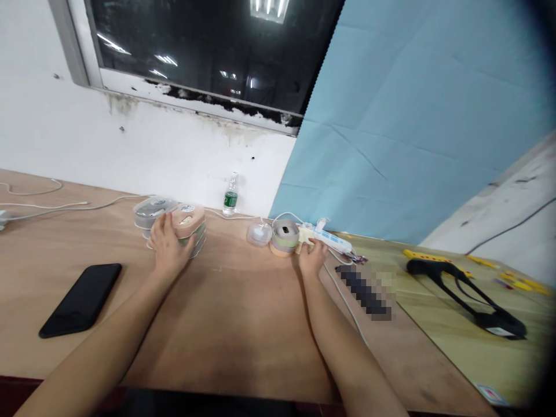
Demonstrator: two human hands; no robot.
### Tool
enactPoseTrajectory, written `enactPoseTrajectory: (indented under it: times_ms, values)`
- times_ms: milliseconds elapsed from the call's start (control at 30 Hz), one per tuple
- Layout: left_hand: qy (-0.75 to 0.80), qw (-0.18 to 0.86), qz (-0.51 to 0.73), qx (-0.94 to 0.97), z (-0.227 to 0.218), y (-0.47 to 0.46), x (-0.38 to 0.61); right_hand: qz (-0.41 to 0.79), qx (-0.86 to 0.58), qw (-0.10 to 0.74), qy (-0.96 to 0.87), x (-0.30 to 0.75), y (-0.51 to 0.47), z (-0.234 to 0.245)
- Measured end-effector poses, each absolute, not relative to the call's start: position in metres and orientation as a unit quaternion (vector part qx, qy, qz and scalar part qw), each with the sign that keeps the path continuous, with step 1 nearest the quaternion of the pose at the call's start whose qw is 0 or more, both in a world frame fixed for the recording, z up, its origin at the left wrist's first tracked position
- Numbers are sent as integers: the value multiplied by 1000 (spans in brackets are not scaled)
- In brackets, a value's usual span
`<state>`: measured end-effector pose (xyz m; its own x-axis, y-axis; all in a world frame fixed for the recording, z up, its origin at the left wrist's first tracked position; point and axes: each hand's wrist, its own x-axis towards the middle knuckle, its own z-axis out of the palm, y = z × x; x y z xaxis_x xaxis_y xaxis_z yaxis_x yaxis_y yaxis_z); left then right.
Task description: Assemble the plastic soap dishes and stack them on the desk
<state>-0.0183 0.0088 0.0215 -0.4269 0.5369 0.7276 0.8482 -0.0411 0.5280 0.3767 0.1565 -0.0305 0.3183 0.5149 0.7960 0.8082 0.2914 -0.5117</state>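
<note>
My left hand (165, 246) reaches across the wooden table (226, 324) and rests on a stack of round plastic-lidded containers (187, 229), fingers curved against its side. A second, grey-lidded stack (152, 211) stands just left of it. My right hand (313, 256) lies further right, its fingers touching a pale yellow piece (304, 234) beside a round tan and grey container (284, 236). A clear lid (259, 234) lies next to that container. Whether the right fingers grip anything is hidden.
A black phone (80, 299) lies at the left. A small water bottle (230, 196) stands by the white wall. A white power strip (332, 240) and cables lie right of my right hand. A black tool (469, 295) rests on the green mat (456, 341).
</note>
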Motion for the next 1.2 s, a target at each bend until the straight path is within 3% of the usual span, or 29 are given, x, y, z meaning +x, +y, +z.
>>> enactPoseTrajectory:
  times_ms: [400,600,800,900,1000,1100,1200]
  values:
    - [-621,108,-571,-526,23,6,-21,-117,-574,570,-576,373,153,-27]
    - [-559,137,-591,-565,20,3,-17,-133,-543,599,-573,369,148,-19]
    - [-485,82,-540,-683,14,-6,7,-168,-423,620,-639,335,120,-5]
    - [-439,11,-472,-765,11,-11,23,-130,-319,583,-736,300,96,-5]
    - [-406,-36,-406,-818,9,-12,29,-35,-240,477,-844,267,76,-5]
    - [-412,-46,-396,-820,8,-11,25,54,-191,375,-905,252,68,0]
    - [-442,-44,-415,-794,8,-9,19,83,-183,324,-924,255,70,6]
